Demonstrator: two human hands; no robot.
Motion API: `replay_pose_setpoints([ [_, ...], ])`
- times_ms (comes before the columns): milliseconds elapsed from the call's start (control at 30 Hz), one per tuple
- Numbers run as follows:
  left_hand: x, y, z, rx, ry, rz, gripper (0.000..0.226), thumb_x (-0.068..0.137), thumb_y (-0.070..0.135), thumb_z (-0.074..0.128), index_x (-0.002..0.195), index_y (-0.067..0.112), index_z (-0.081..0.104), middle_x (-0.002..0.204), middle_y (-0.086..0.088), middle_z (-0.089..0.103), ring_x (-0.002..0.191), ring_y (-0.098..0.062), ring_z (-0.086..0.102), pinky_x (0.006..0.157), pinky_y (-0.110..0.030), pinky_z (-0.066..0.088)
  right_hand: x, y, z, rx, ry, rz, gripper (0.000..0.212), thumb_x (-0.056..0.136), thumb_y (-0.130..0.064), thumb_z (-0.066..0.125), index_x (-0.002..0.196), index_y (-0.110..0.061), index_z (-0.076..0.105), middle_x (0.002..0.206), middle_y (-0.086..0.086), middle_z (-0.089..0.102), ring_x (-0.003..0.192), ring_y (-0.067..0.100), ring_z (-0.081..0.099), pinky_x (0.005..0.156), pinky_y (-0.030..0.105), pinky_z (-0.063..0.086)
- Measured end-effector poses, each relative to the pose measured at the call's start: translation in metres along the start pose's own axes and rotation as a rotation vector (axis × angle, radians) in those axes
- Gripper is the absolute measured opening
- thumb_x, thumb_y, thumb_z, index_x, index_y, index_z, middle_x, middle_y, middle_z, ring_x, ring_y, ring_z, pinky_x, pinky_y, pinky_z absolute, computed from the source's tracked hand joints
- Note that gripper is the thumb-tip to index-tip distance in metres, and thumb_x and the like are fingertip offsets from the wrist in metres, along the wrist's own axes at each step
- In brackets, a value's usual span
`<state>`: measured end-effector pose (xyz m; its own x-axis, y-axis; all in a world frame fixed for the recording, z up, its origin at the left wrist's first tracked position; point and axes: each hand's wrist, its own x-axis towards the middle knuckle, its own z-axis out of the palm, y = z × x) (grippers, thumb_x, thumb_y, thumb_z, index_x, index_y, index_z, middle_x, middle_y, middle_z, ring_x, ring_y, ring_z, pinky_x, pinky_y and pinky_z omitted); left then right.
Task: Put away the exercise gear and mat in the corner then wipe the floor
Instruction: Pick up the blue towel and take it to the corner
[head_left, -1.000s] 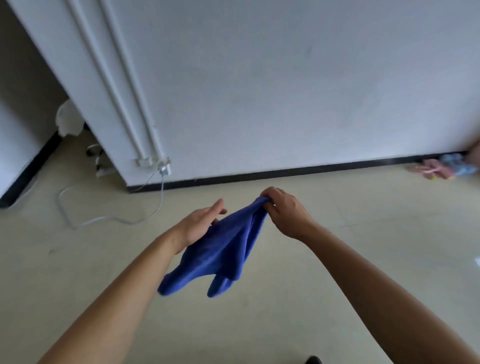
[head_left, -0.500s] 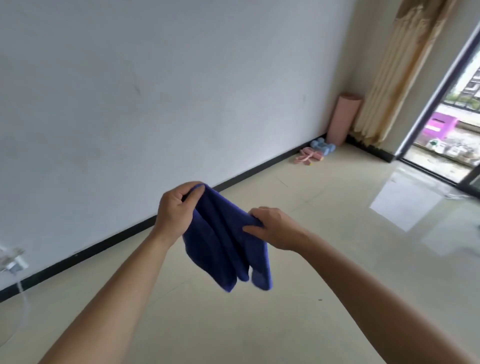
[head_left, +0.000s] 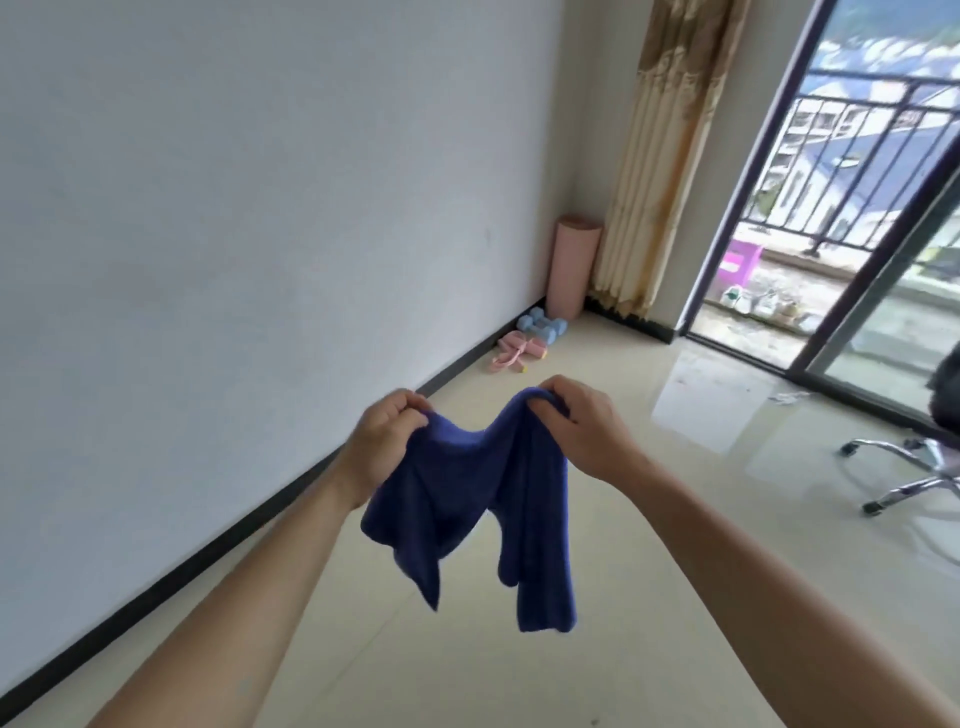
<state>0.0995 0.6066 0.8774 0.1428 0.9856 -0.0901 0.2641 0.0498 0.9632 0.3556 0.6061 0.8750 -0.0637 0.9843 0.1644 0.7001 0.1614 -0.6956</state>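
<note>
Two dumbbells (head_left: 543, 327), pink straps (head_left: 511, 354), rolled mat (head_left: 574, 270) in far corner; L hand (head_left: 384, 447) & R hand (head_left: 584, 428) pinch blue cloth (head_left: 467, 493) up.

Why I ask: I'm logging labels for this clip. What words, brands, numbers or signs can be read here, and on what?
No text can be read in this view.
Purple box on the balcony: a pale patch on its side, too blurred to read.
Cloth, dumbbells, mat: no print shows.
</note>
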Motion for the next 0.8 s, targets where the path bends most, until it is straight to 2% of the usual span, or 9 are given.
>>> replay_pose_setpoints([
  [100, 0.086, 0.032, 0.023, 0.119, -0.155, 0.065, 0.026, 0.098, 0.016, 0.045, 0.086, 0.017, 0.068, 0.072, 0.007, 0.06, 0.071, -0.01, 0.053, 0.071, -0.025, 0.041, 0.068, 0.016, -0.036, -0.05, 0.02, 0.032, 0.015, 0.099, -0.031, 0.052, 0.096, -0.024, 0.064, 0.09, -0.008, 0.066, 0.084, 0.013, 0.059, 0.075, 0.034, 0.05],
  [200, 0.172, 0.066, 0.044, 0.209, -0.288, 0.146, 0.036, 0.093, 0.05, 0.056, 0.087, 0.017, 0.069, 0.07, -0.012, 0.055, 0.065, -0.018, 0.049, 0.065, -0.033, 0.041, 0.129, 0.041, -0.074, -0.082, 0.082, 0.061, 0.013, 0.099, -0.028, 0.052, 0.097, -0.026, 0.065, 0.093, -0.009, 0.066, 0.087, 0.014, 0.06, 0.076, 0.032, 0.049],
  [267, 0.23, 0.08, 0.064, 0.256, -0.337, 0.168, 0.038, 0.084, 0.061, 0.062, 0.09, 0.024, 0.07, 0.075, -0.017, 0.06, 0.066, -0.017, 0.054, 0.065, -0.034, 0.045, 0.165, 0.066, -0.095, -0.068, 0.13, 0.076, 0.013, 0.099, -0.027, 0.053, 0.097, -0.028, 0.066, 0.093, -0.01, 0.067, 0.088, 0.011, 0.06, 0.076, 0.03, 0.048],
  [433, 0.367, 0.083, 0.139, 0.293, -0.415, 0.245, 0.018, 0.089, 0.039, 0.068, 0.091, 0.022, 0.07, 0.06, 0.002, 0.043, 0.059, -0.01, 0.042, 0.064, -0.026, 0.038, 0.275, 0.152, -0.133, -0.083, 0.21, 0.05, 0.012, 0.097, -0.024, 0.056, 0.098, -0.028, 0.068, 0.092, -0.012, 0.067, 0.086, 0.007, 0.059, 0.074, 0.023, 0.046],
  [500, 0.422, 0.079, 0.171, 0.304, -0.359, 0.29, 0.016, 0.091, 0.034, 0.066, 0.089, 0.019, 0.071, 0.057, 0.003, 0.042, 0.059, -0.007, 0.043, 0.069, -0.023, 0.04, 0.322, 0.195, -0.147, -0.103, 0.206, 0.017, 0.012, 0.096, -0.023, 0.057, 0.097, -0.028, 0.068, 0.091, -0.011, 0.066, 0.086, 0.007, 0.058, 0.076, 0.024, 0.045],
  [567, 0.483, 0.085, 0.199, 0.339, -0.254, 0.312, 0.016, 0.092, 0.037, 0.064, 0.089, 0.024, 0.071, 0.067, 0.004, 0.055, 0.072, -0.003, 0.056, 0.076, -0.025, 0.048, 0.371, 0.24, -0.165, -0.126, 0.184, 0.001, 0.011, 0.095, -0.022, 0.059, 0.096, -0.028, 0.068, 0.091, -0.011, 0.065, 0.087, 0.009, 0.057, 0.078, 0.028, 0.046],
  [633, 0.541, 0.101, 0.221, 0.449, -0.176, 0.338, 0.012, 0.093, 0.038, 0.062, 0.088, 0.03, 0.069, 0.082, 0.01, 0.057, 0.077, -0.002, 0.058, 0.072, -0.018, 0.043, 0.423, 0.279, -0.191, -0.156, 0.133, 0.013, 0.008, 0.095, -0.025, 0.061, 0.098, -0.028, 0.067, 0.093, -0.013, 0.063, 0.087, 0.009, 0.056, 0.077, 0.029, 0.044],
  [700, 0.596, 0.124, 0.235, 0.543, -0.114, 0.422, 0.011, 0.094, 0.036, 0.061, 0.092, 0.03, 0.07, 0.084, 0.014, 0.055, 0.076, -0.002, 0.056, 0.07, -0.017, 0.039, 0.475, 0.307, -0.217, -0.171, 0.105, 0.01, 0.008, 0.094, -0.03, 0.062, 0.1, -0.029, 0.068, 0.095, -0.015, 0.063, 0.088, 0.007, 0.057, 0.078, 0.027, 0.044],
  [800, 0.675, 0.163, 0.246, 0.591, 0.013, 0.554, 0.012, 0.094, 0.029, 0.062, 0.097, 0.024, 0.072, 0.085, 0.013, 0.06, 0.076, -0.007, 0.058, 0.073, -0.02, 0.043, 0.558, 0.33, -0.249, -0.119, 0.109, 0.025, 0.011, 0.092, -0.035, 0.064, 0.101, -0.03, 0.069, 0.095, -0.014, 0.065, 0.088, 0.007, 0.059, 0.08, 0.029, 0.048],
])
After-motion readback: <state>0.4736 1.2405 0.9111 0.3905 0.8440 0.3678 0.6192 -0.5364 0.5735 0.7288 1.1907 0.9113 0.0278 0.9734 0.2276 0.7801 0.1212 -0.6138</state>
